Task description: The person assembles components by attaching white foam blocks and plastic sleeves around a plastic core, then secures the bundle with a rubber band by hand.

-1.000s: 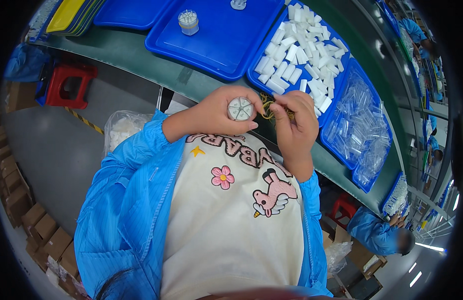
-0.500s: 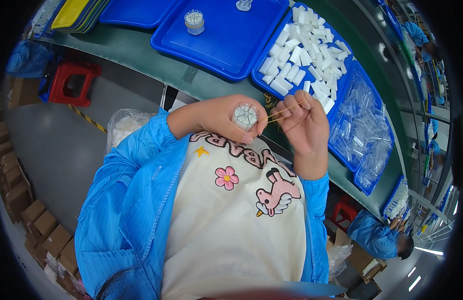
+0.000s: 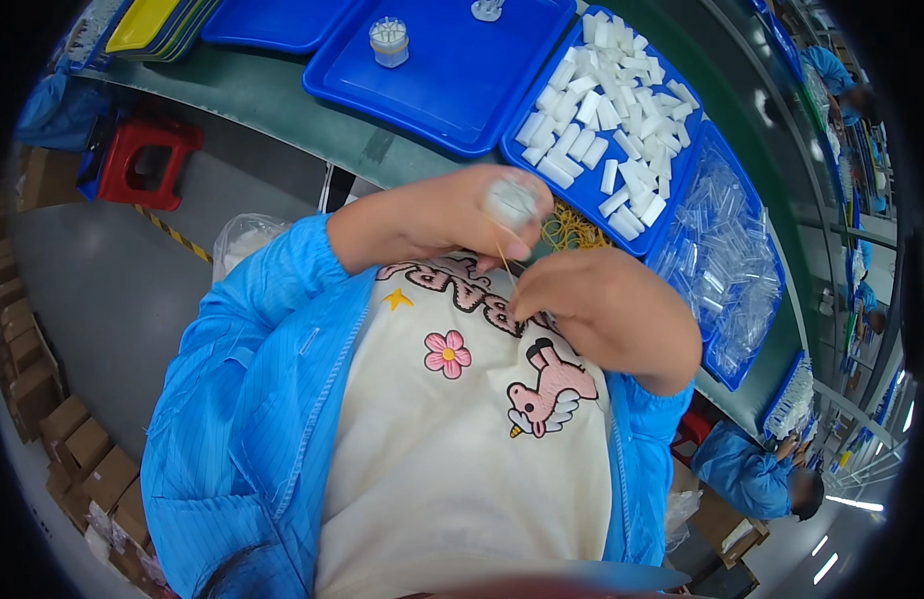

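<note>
Blurred by motion, my left hand (image 3: 452, 215) is wrapped round a short round bundle of clear plastic pieces (image 3: 512, 204), its end facing up. A thin yellow rubber band (image 3: 504, 257) stretches from the bundle down to my right hand (image 3: 621, 314). The fingers of that hand are pinched on the band in front of my shirt, with its back turned up. Just beyond both hands lies a heap of yellow rubber bands (image 3: 574, 232) on the table.
A blue tray (image 3: 442, 105) holds a finished-looking banded bundle (image 3: 389, 43) and a smaller clear piece (image 3: 487, 10). White blocks (image 3: 607, 110) fill another tray; clear plastic pieces (image 3: 716, 250) lie right of it. A red stool (image 3: 147, 170) stands left; a co-worker (image 3: 751, 469) sits at right.
My right hand has swung down and toward me, turning over and drawing the rubber band downward. My left hand has shifted slightly right and away, tilting the bundle.
</note>
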Demonstrator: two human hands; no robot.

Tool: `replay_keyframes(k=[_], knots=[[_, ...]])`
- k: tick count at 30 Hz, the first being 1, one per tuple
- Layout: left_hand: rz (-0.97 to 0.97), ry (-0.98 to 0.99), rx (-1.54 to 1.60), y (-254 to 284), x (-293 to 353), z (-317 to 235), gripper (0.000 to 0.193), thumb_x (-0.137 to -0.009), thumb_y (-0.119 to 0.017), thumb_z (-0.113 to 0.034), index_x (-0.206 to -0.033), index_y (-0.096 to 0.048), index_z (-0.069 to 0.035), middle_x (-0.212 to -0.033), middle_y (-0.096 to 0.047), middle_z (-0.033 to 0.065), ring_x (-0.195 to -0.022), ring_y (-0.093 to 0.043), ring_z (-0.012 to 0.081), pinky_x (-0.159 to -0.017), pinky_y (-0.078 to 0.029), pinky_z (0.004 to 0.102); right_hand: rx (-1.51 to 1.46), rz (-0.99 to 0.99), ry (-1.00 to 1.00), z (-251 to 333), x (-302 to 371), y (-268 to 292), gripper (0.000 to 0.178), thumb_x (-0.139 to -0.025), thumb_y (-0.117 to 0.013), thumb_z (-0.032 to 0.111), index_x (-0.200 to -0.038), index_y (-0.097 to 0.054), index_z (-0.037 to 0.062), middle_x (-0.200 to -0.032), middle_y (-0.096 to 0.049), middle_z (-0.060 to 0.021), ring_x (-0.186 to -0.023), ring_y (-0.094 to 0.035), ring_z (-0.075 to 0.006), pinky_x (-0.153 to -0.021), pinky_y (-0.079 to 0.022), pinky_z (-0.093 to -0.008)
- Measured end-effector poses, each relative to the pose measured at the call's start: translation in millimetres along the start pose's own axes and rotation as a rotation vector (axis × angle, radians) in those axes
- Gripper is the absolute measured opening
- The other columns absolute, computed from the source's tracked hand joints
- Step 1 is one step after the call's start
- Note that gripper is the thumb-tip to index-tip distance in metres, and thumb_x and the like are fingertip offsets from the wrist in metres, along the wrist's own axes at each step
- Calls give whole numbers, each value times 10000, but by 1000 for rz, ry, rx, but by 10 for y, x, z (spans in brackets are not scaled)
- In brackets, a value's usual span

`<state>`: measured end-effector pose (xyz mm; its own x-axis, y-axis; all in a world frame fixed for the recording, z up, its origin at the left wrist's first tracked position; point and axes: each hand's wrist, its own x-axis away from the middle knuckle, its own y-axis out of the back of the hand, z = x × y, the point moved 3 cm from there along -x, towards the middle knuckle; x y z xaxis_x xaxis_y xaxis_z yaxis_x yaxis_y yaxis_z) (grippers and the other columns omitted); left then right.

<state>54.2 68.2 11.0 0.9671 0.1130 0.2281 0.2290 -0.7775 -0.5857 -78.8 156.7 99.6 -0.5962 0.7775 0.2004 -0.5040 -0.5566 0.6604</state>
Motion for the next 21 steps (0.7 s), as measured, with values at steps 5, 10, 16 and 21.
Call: replay_keyframes(k=[5,10,16,21], knots=[[-21,-379,174,-35,97,-83,399,-764,-761,-86,-991,-434,-122,-737,-534,-8,-667,-550,108,-611,-471,257,-1445,-242,750,-844,48,-360,176,-856,-501,-39,-922,-653,22,-1128,-671,-203,-663,-627,-196,-480,-462,-260],[-275,-523,-667,-79,70,-263,574,-735,-745,-46,-1200,-412,-96,-818,-618,70,-757,-635,227,-665,-502,345,-1829,-741,452,-706,-131,-576,311,-903,-549,-13,-1213,-573,-33,-1390,-488,-227,-761,-616,-125,-451,-468,-174],[-458,-294,-1247,-86,21,-204,800,-704,-714,-26,-1396,-319,-98,-930,-661,175,-899,-649,392,-747,-512,449,-823,-833,-72,-574,-162,-500,474,-760,-749,-44,-1210,-602,-27,-1271,-503,-127,-1032,-564,-151,-794,-566,-256],[-337,-202,-1233,-124,9,-277,804,-729,-708,-39,-1419,-297,-81,-1037,-646,197,-981,-646,372,-799,-513,444,-524,-912,-68,-596,-142,-455,325,-764,-735,-58,-1060,-608,-21,-1221,-509,-108,-1044,-555,-163,-859,-529,-296]])
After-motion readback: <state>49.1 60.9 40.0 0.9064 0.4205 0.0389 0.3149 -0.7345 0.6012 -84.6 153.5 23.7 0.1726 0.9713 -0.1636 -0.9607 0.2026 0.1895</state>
